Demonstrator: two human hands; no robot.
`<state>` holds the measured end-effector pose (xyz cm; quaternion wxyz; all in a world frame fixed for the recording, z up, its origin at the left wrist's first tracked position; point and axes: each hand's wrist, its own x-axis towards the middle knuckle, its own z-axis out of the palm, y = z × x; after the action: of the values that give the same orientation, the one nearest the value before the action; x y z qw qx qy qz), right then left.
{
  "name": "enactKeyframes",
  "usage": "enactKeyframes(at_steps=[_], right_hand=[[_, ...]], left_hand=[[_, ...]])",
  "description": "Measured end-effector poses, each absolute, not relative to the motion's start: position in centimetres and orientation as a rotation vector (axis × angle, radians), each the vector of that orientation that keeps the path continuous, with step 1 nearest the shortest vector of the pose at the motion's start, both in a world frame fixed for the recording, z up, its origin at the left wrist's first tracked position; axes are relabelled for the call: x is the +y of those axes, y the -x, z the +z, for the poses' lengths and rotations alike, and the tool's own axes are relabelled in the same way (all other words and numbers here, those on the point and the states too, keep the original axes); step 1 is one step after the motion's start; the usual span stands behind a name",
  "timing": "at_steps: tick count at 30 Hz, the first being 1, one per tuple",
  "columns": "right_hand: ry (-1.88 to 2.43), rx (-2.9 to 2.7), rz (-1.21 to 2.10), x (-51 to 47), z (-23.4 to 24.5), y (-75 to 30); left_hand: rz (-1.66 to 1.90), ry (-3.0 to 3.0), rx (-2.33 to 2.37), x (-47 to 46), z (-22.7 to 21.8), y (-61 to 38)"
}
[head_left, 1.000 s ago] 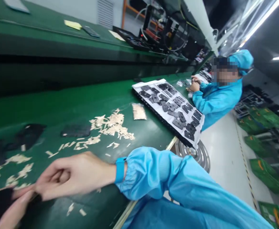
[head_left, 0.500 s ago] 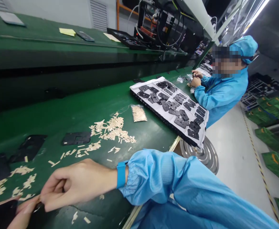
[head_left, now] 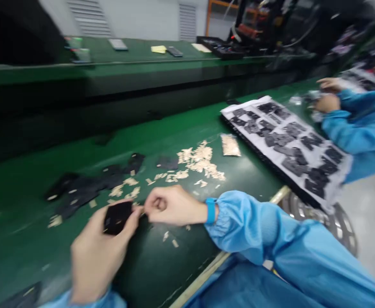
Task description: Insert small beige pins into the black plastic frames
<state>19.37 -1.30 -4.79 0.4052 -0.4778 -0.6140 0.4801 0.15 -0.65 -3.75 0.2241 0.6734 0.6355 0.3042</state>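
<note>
My left hand (head_left: 94,252) grips a small flat black part (head_left: 117,217) between thumb and fingers, just above the green belt (head_left: 174,128). My right hand (head_left: 170,205) is curled in a pinch right beside that part's right edge; what it pinches is too small and blurred to name. Several more black parts (head_left: 87,186) lie on the belt just beyond my hands. Pale paper-like scraps (head_left: 200,158) are scattered among them and to the right.
A small clear bag of pale pieces (head_left: 230,145) lies near a black tray (head_left: 287,141) lined with white sheet and holding several black parts. A co-worker in blue (head_left: 354,124) works at the far right. A metal stool seat (head_left: 322,209) sits beside the table edge.
The view has swung left. My hands have come up toward the middle of the picture, and the black part in my left hand now shows fully. The picture is blurred by motion.
</note>
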Motion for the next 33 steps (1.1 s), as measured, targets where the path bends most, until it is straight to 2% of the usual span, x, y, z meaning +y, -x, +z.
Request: enactKeyframes(at_steps=[4, 16, 27, 30, 33], right_hand=[[1.225, -1.368, 1.296, -1.5, -4.5, -19.5], [1.235, -1.436, 1.333, -1.8, -4.1, -19.9], [1.267, -1.507, 1.283, -1.6, -4.6, -20.1], [1.307, -1.619, 1.131, -1.9, -4.4, -20.1], [1.339, -1.741, 0.791, -2.3, -4.2, -20.1]], left_hand=[[0.933, -1.681, 1.786, -0.5, -2.4, -0.7], [0.903, -1.291, 1.298, -1.0, -2.4, -1.3], [0.916, -1.266, 1.213, -1.0, -2.9, -1.5], [0.914, -1.297, 1.229, -1.0, -2.9, -1.6], [0.910, -1.295, 1.252, -1.0, -2.7, -1.5]])
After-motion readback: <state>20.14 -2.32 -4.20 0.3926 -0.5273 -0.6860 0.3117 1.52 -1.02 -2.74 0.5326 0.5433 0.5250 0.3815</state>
